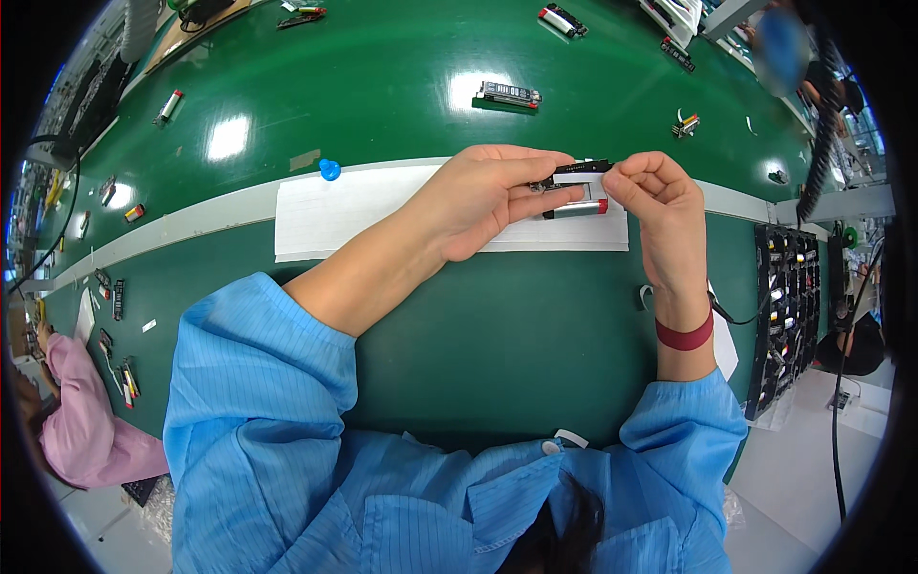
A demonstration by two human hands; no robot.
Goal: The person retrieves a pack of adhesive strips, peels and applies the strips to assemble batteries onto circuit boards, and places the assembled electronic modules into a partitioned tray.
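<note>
My left hand (488, 196) and my right hand (658, 196) meet above a white paper sheet (363, 215) on the green work surface (497, 325). Together they hold a small assembly (579, 189): a silver cylindrical cell with a red end, joined to a narrow black circuit strip with a white label on top. Left fingers grip its left end, right fingertips pinch the label end. A red band (685, 336) circles my right wrist. Both arms wear blue sleeves.
A small blue cap (329, 169) lies at the paper's far edge. More cell assemblies (508, 94) are scattered on the green conveyor beyond. A black tray (786, 297) of parts stands at the right. A person in pink (81, 421) works at the left, another at the far right.
</note>
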